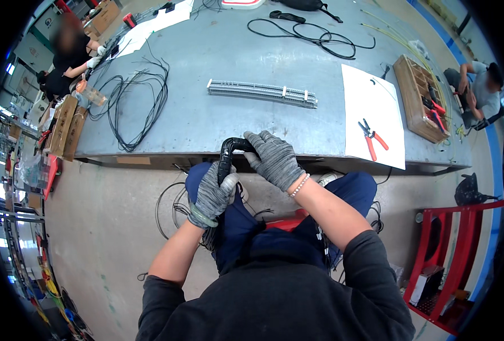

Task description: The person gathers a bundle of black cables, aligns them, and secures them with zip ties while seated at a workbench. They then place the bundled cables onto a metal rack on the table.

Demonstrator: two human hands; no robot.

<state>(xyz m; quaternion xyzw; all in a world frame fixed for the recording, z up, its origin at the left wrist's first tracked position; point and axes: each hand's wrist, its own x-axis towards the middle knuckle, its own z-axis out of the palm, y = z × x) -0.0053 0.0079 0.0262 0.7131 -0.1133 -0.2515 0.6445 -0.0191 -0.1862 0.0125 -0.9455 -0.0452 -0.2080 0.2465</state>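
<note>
A thick black cable bundle [226,154] bends in an arch at the near edge of the table. My left hand [211,192], in a grey knit glove, is closed round its lower end. Also gloved, my right hand [275,160] grips the bundle's other end, its fingers bent over it. Thin dark wires hang beneath my left wrist beside my leg. Beyond my hands, a grey slotted strip of terminal blocks [262,93] lies on the metal table [206,125].
To the right, red-handled wire strippers [372,138] lie on a white sheet [371,91] by a wooden tool box [418,102]. Coiled black wires [135,108] are on the left, another black cable [314,40] at the back. Two people sit at opposite sides. A red cart [445,256] stands right.
</note>
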